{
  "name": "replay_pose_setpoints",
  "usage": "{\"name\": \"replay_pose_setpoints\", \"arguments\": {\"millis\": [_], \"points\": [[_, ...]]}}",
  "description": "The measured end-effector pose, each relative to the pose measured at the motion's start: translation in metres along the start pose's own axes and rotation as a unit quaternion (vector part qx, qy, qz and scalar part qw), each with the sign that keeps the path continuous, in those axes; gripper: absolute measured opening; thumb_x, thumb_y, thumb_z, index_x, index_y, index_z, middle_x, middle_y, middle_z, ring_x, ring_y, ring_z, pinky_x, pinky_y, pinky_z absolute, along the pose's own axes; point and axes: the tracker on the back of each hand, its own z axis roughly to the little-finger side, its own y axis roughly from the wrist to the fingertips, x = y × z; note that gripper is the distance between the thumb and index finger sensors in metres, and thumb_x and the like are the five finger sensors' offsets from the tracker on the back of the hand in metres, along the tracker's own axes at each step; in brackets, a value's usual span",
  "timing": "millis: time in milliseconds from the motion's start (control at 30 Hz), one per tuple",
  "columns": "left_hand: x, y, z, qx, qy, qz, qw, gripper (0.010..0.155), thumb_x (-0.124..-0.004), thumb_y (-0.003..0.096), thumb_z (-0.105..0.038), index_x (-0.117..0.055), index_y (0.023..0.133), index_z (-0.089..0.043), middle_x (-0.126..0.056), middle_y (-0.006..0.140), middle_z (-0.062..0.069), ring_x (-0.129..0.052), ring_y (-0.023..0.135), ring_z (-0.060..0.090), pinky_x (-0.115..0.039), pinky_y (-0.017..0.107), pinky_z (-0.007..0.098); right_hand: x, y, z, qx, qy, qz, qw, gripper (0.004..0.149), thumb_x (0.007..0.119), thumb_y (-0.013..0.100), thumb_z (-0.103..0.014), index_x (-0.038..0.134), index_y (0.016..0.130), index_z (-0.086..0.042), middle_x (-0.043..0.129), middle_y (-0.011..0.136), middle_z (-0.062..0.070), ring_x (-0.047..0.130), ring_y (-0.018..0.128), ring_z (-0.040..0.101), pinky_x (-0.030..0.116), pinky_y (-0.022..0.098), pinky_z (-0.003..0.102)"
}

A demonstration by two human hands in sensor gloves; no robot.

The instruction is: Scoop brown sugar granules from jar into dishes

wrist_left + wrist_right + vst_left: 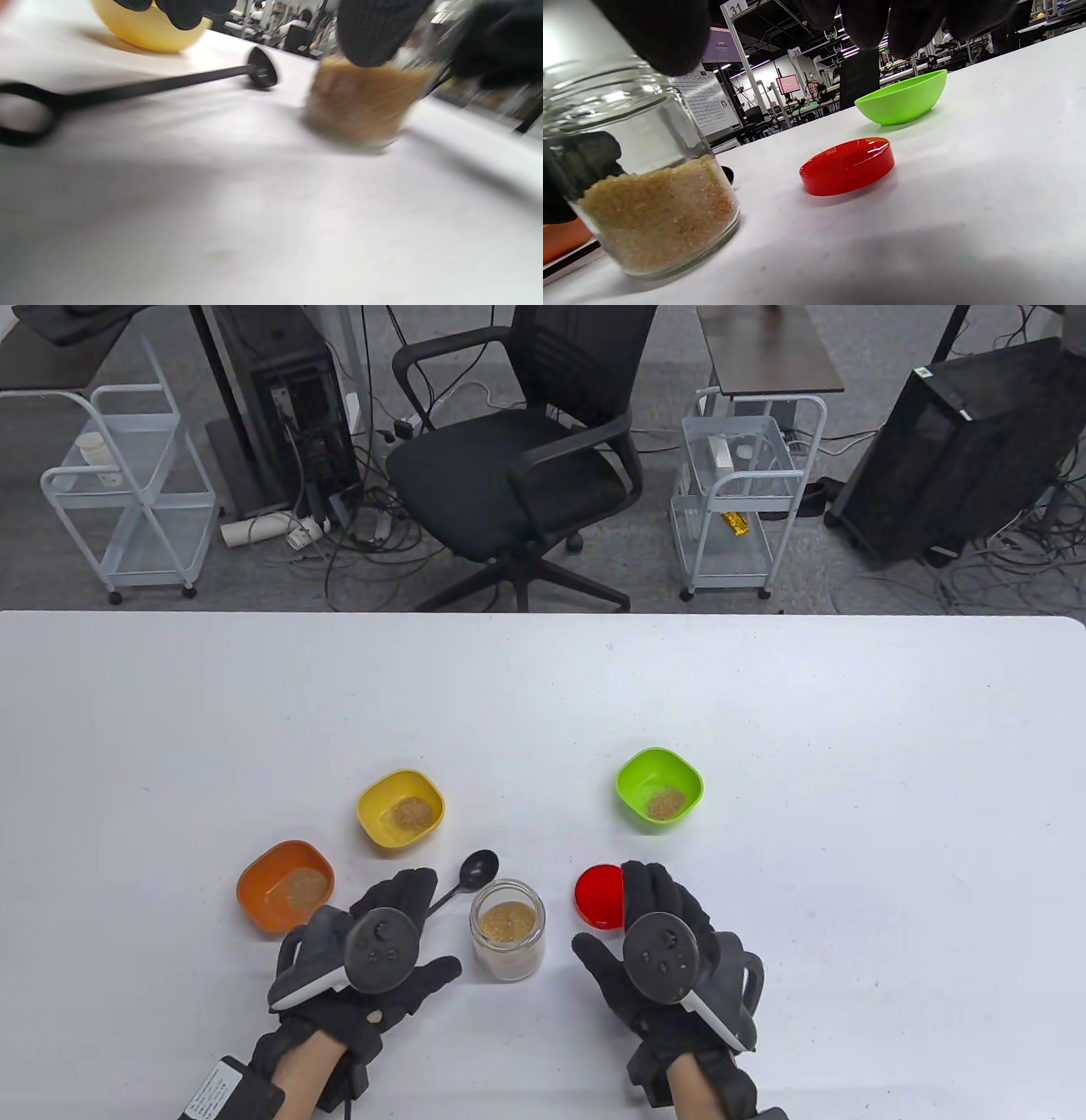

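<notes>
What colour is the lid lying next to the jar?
Red. The lid shows best in the right wrist view, flat on the table.

White bench (764, 687): open jar (507, 931) near centre, black spoon (465, 881) just left, red lid (599, 897) right. Orange dish (284, 887) left, yellow dish (400, 808) behind it, green dish (659, 786) far right.

I see white surface (543, 687) filling near half of table view. Beyond it: grey carpet floor (645, 585), black office chair (517, 466), two white wire carts (127, 483) (747, 492), black PC towers (293, 407) (959, 449), tangled cables (365, 526). Right wrist view: numbered racks (736, 8), ceiling strip lights, distant monitor (788, 84).
</notes>
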Motion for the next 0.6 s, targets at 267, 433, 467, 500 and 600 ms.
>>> {"name": "replay_pose_setpoints", "arguments": {"millis": [267, 433, 467, 500, 600], "points": [[0.001, 0.019, -0.006, -0.065, -0.13, 0.023, 0.989, 0.119, -0.083, 0.0518, -0.062, -0.008, 0.115, 0.006, -0.018, 0.122, 0.034, -0.036, 0.116, 0.058, -0.049, 0.079, 0.068, -0.002, 0.001, 0.002, 0.001, 0.008, 0.003, 1.0, 0.091, 0.072, 0.051, -0.059, 0.037, 0.113, -0.003, 0.045, 0.119, 0.028, 0.056, 0.1, 0.059, 0.053, 0.072, 0.072], [0.004, 0.034, -0.011, -0.067, -0.158, 0.07, 0.983, 0.119, -0.085, 0.0516, -0.06, -0.008, 0.115, 0.005, -0.019, 0.123, 0.033, -0.037, 0.116, 0.057, -0.048, 0.081, 0.065, -0.002, 0.002, 0.003, 0.002, 0.015, 0.001, 1.0, 0.09, 0.072, 0.051, -0.058, 0.037, 0.113, -0.003, 0.045, 0.119, 0.028, 0.056, 0.1, 0.059, 0.052, 0.072, 0.072], [0.002, 0.037, -0.012, -0.075, -0.166, 0.076, 0.98, 0.119, -0.086, 0.0513, -0.059, -0.008, 0.116, 0.005, -0.02, 0.123, 0.032, -0.038, 0.117, 0.055, -0.048, 0.081, 0.064, -0.002, 0.002, 0.004, 0.002, 0.015, 0.001, 1.0, 0.089, 0.072, 0.051, -0.058, 0.037, 0.113, -0.003, 0.045, 0.119, 0.028, 0.056, 0.1, 0.059, 0.053, 0.072, 0.072], [0.0, 0.039, -0.012, -0.078, -0.17, 0.082, 0.979, 0.12, -0.087, 0.051, -0.059, -0.008, 0.115, 0.004, -0.019, 0.123, 0.031, -0.038, 0.117, 0.055, -0.048, 0.081, 0.064, -0.002, 0.002, 0.004, 0.002, 0.015, 0.001, 1.0, 0.09, 0.072, 0.051, -0.058, 0.037, 0.113, -0.003, 0.045, 0.119, 0.028, 0.056, 0.1, 0.059, 0.053, 0.072, 0.072], [-0.006, 0.041, -0.008, -0.088, -0.198, 0.065, 0.974, 0.12, -0.089, 0.0501, -0.058, -0.009, 0.116, 0.002, -0.021, 0.124, 0.028, -0.039, 0.118, 0.052, -0.048, 0.082, 0.061, -0.002, 0.003, 0.003, 0.0, 0.017, -0.002, 1.0, 0.09, 0.072, 0.051, -0.058, 0.037, 0.113, -0.003, 0.045, 0.119, 0.028, 0.056, 0.1, 0.059, 0.053, 0.072, 0.072]]}}
